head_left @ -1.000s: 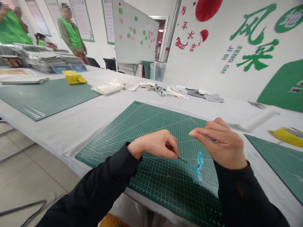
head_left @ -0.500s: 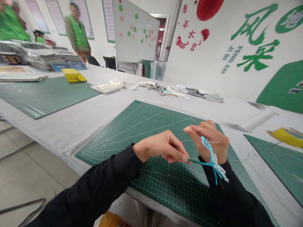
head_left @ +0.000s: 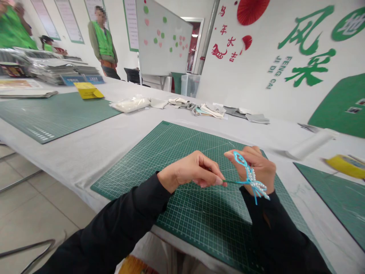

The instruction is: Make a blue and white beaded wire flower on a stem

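Your left hand (head_left: 196,170) has its grip pinched on the near end of a dark green stem (head_left: 234,182), thumb against fingertips, the other fingers curled in. At the stem's right end sits the light blue beaded ornament (head_left: 252,182), raised above the right part of the green cutting mat (head_left: 171,142) and in front of your right hand (head_left: 261,163). That hand's thumb and forefinger are brought close together, but you can't tell from here whether its grip has hold of a fine strand or nothing, nor whether the ornament touches the palm.

As for how far along the piece looks: a light blue loop is already shaped at the far end, rows of white beads are on it, and the ornament appears joined to the stem. What seems unfinished is the near right end, where blue strands and bead rows splay out loose; whether they are fastened at the join is too small to make out. On the surface (head_left: 134,137), the cloth pieces (head_left: 211,110) at the far side lie well apart from your hands.
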Tool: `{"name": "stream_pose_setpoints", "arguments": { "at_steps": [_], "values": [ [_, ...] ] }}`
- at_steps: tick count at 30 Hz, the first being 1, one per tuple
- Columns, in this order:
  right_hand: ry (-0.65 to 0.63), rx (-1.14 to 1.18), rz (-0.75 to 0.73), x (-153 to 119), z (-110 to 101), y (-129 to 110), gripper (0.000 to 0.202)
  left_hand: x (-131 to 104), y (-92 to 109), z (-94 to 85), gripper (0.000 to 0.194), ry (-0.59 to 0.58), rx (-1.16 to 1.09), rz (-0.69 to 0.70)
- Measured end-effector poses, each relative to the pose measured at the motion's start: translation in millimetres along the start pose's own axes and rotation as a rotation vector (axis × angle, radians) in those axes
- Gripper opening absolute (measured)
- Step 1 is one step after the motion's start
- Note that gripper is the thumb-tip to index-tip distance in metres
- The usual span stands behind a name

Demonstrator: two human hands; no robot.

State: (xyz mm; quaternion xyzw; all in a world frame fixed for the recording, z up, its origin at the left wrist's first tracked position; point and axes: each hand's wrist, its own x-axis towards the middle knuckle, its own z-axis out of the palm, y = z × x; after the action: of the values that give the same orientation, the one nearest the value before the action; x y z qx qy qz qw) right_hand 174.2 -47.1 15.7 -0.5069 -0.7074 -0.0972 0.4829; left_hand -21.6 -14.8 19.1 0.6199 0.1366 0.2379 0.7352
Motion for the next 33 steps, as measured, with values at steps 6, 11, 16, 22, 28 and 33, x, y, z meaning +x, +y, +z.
{"name": "stream_pose_setpoints", "arguments": {
  "at_steps": [6, 11, 16, 22, 28, 33],
  "values": [
    [0.071, 0.003, 0.045, 3.1, -6.2, 7.3, 0.017, 0.8, 4.2, -8.4, 0.009, 0.155, -0.071, 0.109],
    [0.121, -0.017, 0.082, 2.5, -5.2, 9.5, 0.014, 2.9, 9.0, -11.9, 0.011, 0.293, -0.176, 0.170],
    [0.135, -0.059, 0.095, 2.5, -6.7, 1.2, 0.016, 5.3, 9.8, -13.2, 0.011, 0.445, -0.236, 0.196],
    [0.160, -0.103, 0.038, 3.6, -11.1, -7.7, 0.014, 8.5, 7.8, -15.0, 0.007, 0.549, -0.290, 0.209],
    [0.159, -0.129, 0.006, 2.8, -11.2, -13.4, 0.011, 10.7, 6.8, -15.3, 0.004, 0.650, -0.286, 0.179],
    [0.168, -0.138, -0.039, 3.0, -10.4, -17.5, 0.009, 11.3, 5.7, -15.6, 0.003, 0.675, -0.284, 0.154]
  ]
}}
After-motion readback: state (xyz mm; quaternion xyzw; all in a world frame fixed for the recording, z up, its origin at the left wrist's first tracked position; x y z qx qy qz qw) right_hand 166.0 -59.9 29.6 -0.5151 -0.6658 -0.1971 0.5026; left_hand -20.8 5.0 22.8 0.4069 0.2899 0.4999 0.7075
